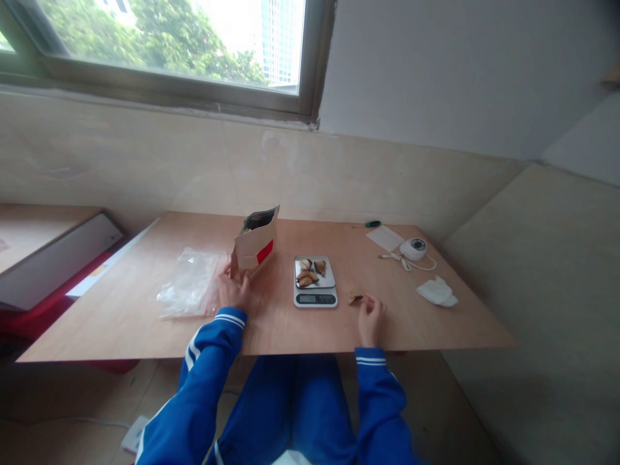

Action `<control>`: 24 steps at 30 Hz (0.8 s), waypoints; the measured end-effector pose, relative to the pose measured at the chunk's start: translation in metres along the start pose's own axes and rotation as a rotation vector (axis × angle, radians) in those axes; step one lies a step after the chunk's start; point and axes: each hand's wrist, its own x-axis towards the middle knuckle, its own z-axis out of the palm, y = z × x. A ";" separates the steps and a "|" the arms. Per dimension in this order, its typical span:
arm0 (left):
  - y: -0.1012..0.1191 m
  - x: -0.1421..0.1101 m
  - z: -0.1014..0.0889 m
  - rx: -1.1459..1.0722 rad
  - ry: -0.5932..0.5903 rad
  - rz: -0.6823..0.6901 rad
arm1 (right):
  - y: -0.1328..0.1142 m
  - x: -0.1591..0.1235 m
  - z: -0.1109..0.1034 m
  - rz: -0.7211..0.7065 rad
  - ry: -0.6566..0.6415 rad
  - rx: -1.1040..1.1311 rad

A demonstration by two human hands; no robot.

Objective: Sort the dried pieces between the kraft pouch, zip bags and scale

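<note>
My left hand (234, 289) grips the lower near corner of a brown paper pouch (252, 253), which stands open at the top with a red patch on its side. What lies inside the pouch is mostly hidden. Between the fingertips of my right hand (372, 312) is a small dried brown piece (355, 299), possibly a dried mushroom slice, low over the table. A white digital kitchen scale (316, 300) sits between my hands. Several similar brown pieces (307, 279) rest on its plate; the display cannot be read.
Clear plastic zip bags (188, 284) lie left of my left hand. To the right are a white round device (413, 248) with a cable, a crumpled tissue (437, 292), a white paper (385, 237) and a green-handled screwdriver (372, 224). The wooden table (271, 329) meets the wall behind.
</note>
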 end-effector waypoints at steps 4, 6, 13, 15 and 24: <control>0.000 0.000 -0.001 -0.014 0.028 0.041 | 0.000 0.001 0.000 -0.021 -0.001 0.010; 0.000 0.000 -0.002 0.000 0.013 0.041 | -0.002 0.000 0.000 -0.024 -0.018 0.010; -0.001 -0.002 -0.001 0.039 -0.006 0.027 | -0.005 0.000 0.000 -0.007 -0.091 0.011; -0.003 -0.002 0.000 0.038 -0.006 0.018 | -0.005 0.000 0.000 -0.012 -0.105 0.009; -0.027 0.010 0.010 -0.001 -0.194 0.003 | -0.007 -0.001 0.001 -0.081 -0.137 -0.030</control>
